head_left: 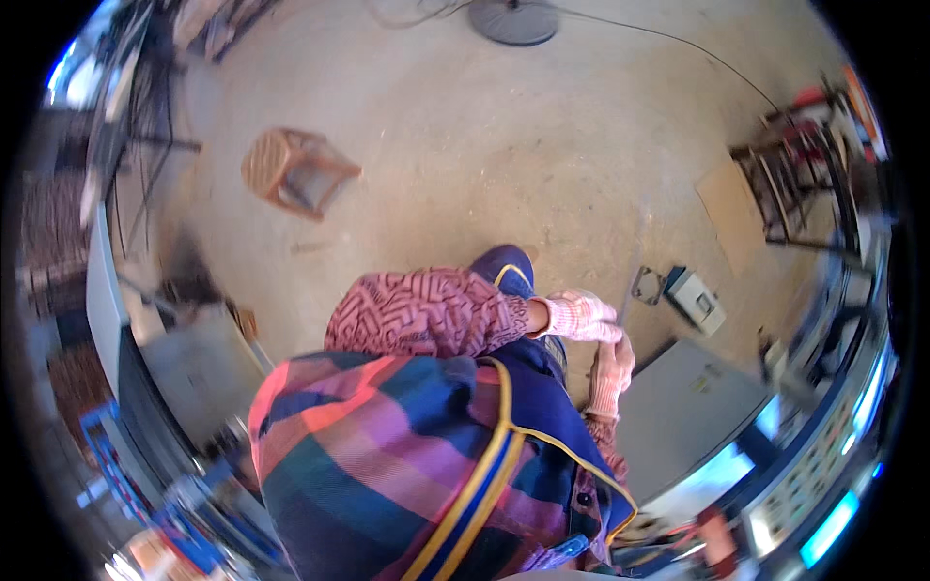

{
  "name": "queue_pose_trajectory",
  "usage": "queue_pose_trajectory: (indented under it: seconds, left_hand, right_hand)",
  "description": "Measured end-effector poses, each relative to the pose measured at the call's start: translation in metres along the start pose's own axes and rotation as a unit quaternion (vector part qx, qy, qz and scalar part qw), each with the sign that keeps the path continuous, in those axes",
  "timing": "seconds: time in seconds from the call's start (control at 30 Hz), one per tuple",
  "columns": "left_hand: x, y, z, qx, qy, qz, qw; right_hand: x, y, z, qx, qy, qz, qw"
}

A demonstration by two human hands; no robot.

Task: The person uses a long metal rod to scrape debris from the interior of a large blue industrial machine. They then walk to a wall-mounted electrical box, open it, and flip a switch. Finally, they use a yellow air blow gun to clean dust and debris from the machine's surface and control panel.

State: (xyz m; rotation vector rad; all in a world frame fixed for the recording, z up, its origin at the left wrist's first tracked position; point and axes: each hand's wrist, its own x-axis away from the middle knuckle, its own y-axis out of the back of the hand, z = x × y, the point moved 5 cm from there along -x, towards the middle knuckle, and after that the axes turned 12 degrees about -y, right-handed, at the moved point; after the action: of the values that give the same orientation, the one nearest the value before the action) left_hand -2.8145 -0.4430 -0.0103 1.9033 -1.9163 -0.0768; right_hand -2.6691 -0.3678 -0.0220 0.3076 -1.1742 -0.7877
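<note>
My left hand [579, 317], in a pale pink-and-white knit glove, reaches across my front toward the right. Its fingertips meet the fingers of my right hand [611, 366], which wears a similar glove with a ribbed cuff. The two hands touch at the fingertips, beside my body. Blur and the small size hide how the fingers are bent and whether anything lies between them. A pink patterned sleeve [426, 312] covers my left forearm. Closest to my right hand stands a grey flat-topped cabinet or table [683, 412].
A brown plastic stool [300, 172] stands on the floor at the far left. A small white-and-dark box [696, 300] sits beyond the grey top. A round dark base [513, 21] with a cable stands far ahead. Metal frames [799, 189] line the right, near a cardboard sheet [731, 213].
</note>
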Motion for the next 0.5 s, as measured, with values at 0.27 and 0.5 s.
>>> queue_pose_trajectory:
  seconds: [0.27,0.5]
  left_hand:
    - [-0.134,0.123,0.016,0.085,-0.018,-0.064,0.994]
    - [-0.289,0.241,0.023,0.255,0.03,-0.061,0.965]
  right_hand:
    - [-0.106,0.118,-0.015,-0.07,-0.205,-0.054,0.975]
    - [-0.242,0.147,0.172,-0.007,-0.086,-0.031,0.996]
